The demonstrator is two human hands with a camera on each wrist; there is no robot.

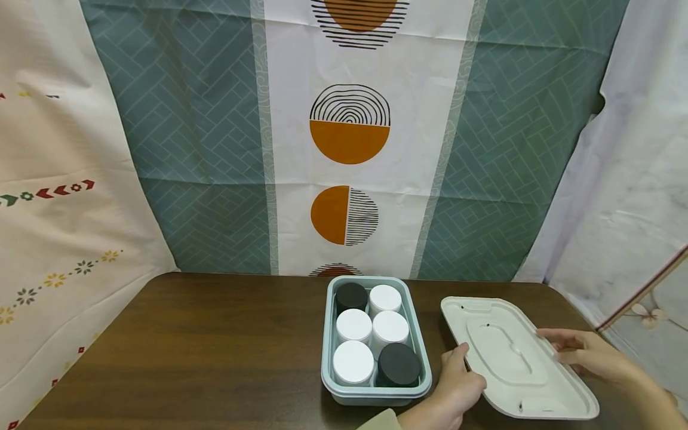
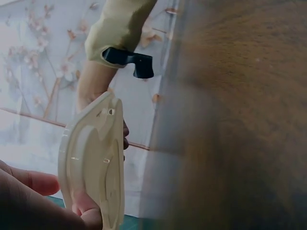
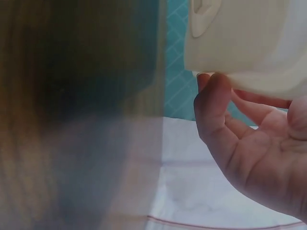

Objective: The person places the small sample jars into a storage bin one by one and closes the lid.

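A white plastic lid (image 1: 510,352) sits at the right of the brown table, and both hands hold it by its edges. My left hand (image 1: 457,382) grips its near left edge, thumb on top. My right hand (image 1: 577,352) grips the far right edge. The left wrist view shows the lid (image 2: 93,158) edge-on with fingers (image 2: 88,211) under it. The right wrist view shows the lid (image 3: 249,43) above my thumb (image 3: 211,105). Left of the lid stands a light blue tub (image 1: 376,391) filled with round jars, several with white caps (image 1: 353,361) and two with black caps (image 1: 399,364).
The dark wooden table (image 1: 215,346) stretches to the left of the tub. Patterned curtains (image 1: 349,137) hang right behind the table and at both sides. The table's right edge lies just beyond my right hand.
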